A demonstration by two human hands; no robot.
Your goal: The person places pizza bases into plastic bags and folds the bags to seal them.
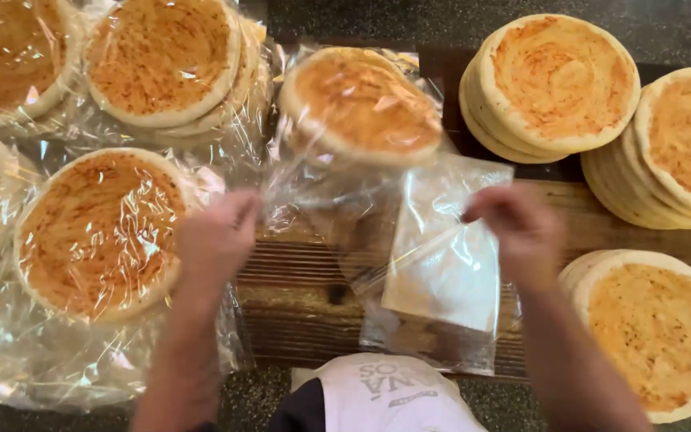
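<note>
While both hands (216,240) (519,224) pinch a clear bag's (441,264) edges, bare wooden table (297,296) shows between bread stacks (553,84).

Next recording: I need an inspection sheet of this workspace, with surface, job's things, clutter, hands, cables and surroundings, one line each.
Surface: slatted wooden table, dark speckled floor beyond its edges.
Job's things: bagged flatbread stack at centre, its bag neck pulled between both hands; pile of empty clear bags below it.
Clutter: bagged flatbread stacks on the left; unbagged flatbread stacks on the right.
Hands: left hand and right hand each pinch the plastic, grip closed; motion blur hides the fingers.
Cables: nothing seen.
Surroundings: the person's white apron at the bottom edge; no one else seen.
</note>
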